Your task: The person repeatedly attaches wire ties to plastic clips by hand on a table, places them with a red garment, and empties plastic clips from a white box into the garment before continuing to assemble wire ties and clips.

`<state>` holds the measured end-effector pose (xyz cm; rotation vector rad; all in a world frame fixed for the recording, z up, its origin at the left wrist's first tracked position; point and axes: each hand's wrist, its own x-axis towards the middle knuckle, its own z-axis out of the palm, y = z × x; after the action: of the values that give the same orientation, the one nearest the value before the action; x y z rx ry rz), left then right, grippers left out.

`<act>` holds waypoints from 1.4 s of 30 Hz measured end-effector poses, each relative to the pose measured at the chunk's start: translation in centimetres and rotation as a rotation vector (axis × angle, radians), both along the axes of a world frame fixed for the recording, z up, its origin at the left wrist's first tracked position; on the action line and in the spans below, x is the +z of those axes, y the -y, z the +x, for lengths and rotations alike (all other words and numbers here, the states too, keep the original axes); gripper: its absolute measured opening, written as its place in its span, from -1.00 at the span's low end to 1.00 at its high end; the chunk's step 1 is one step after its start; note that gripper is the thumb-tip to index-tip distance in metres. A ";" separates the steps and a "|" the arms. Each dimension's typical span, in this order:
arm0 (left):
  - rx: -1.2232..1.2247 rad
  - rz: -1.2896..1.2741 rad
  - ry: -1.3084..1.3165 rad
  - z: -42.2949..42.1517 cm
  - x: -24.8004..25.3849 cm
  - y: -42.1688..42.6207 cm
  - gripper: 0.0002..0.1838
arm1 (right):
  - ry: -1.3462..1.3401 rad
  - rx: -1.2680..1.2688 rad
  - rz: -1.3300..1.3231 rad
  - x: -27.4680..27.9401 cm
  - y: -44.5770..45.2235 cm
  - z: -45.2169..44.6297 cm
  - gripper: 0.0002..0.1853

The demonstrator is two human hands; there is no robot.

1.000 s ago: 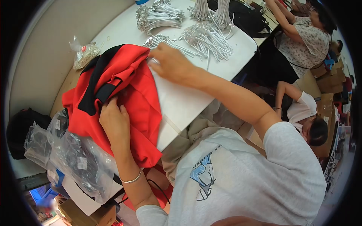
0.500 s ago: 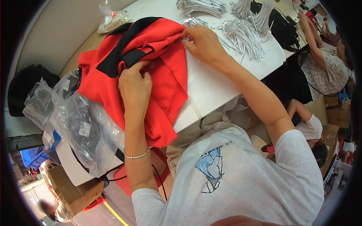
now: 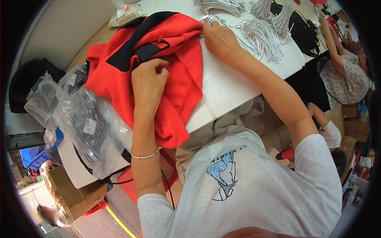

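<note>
Fingers of the left hand [image 3: 148, 82]: bent over the red garment [image 3: 180, 77], thumb and forefinger slightly apart beside its black panel [image 3: 149, 51]; whether the remaining fingers grip cloth, cannot tell. Fingers of the right hand [image 3: 221, 39]: drawn together, pinching the upper right edge of the garment. Listed left to right about that garment: one black bag [image 3: 31, 87], far to its left; one blue crate [image 3: 33, 156], beyond it at lower left; clear plastic packaging [image 3: 93, 131], just beside its lower left side; one cardboard box [image 3: 77, 198], well below it at lower left; one clear bag of small pale pieces [image 3: 127, 16], near its top edge; the garment itself, heaped in folds on a white table [image 3: 224, 89]; one bracelet [image 3: 145, 155], on the left wrist, just below it; one grey T-shirt [image 3: 254, 186], printed, below and to its right; several bundles of white cords [image 3: 264, 37], silvery-ended, to its right past the right hand; one co-worker, patterned top [image 3: 345, 81], far to its right.
</note>
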<state>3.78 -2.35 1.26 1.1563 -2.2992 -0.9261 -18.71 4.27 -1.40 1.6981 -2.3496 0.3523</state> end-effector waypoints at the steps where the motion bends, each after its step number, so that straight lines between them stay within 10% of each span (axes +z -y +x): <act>1: 0.001 -0.003 -0.002 -0.1 0.1 0.0 -0.80 | -0.002 0.001 -0.003 0.0 -0.2 -0.1 -0.78; 20: -0.056 0.535 -0.383 -1.0 0.3 -1.1 -0.84 | 0.626 -0.129 -0.143 3.3 -2.3 -2.4 -0.83; 30: -0.058 0.484 -0.377 -0.9 0.2 -0.8 -0.77 | 0.315 -0.044 -0.220 3.2 -3.7 -4.2 -0.89; 42: -0.071 0.470 -0.498 -1.6 -0.3 -1.1 -0.55 | 0.535 0.026 -0.300 3.9 -3.8 -3.3 -0.85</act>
<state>2.22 -1.28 0.91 0.8744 -1.7753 -1.6324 -21.99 8.08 2.50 1.6355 -2.4404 1.2294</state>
